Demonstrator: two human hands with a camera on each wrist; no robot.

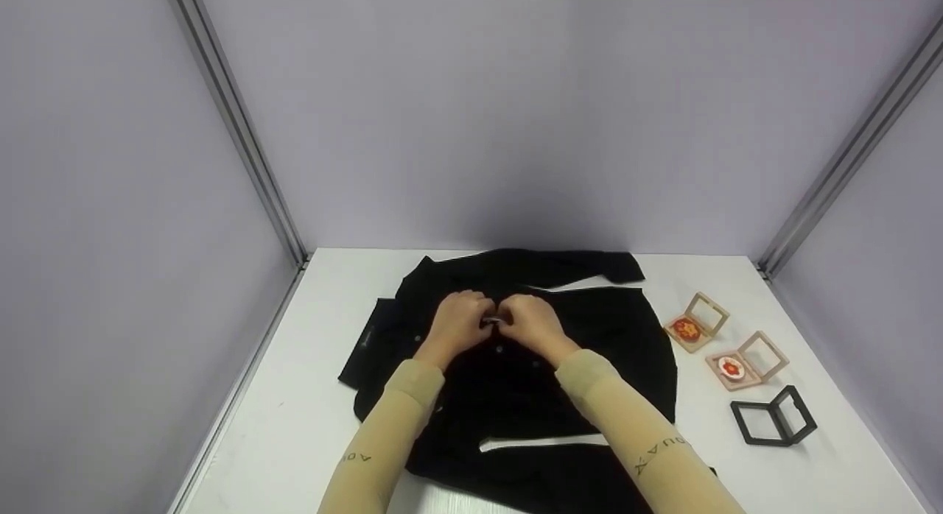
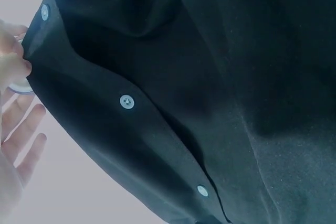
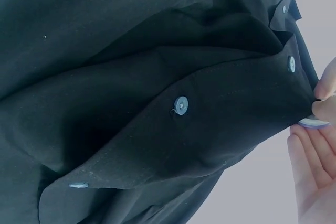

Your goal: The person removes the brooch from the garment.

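A black button-up shirt (image 1: 589, 330) lies spread on the white table, its pale buttons (image 2: 127, 102) showing along the front strip. Over the upper middle of it, my left hand (image 1: 458, 322) and right hand (image 1: 532, 322) meet at a small round badge (image 1: 492, 320). Both wrist views show its whitish disc with a bluish rim, mostly covered by fingers. Thumb and fingertips of each hand pinch the badge at the shirt's raised front edge. The remaining fingers of the left hand spread loosely beneath, and the right hand's lie together. Any pin or clasp is hidden.
Right of the shirt stand three open hinged frames: a tan one (image 1: 693, 343) with an orange-red round badge, a pinkish one (image 1: 744, 382) with a red-and-white round badge, and a black one (image 1: 764, 442). Pale walls (image 1: 516, 131) enclose the table (image 1: 280, 426).
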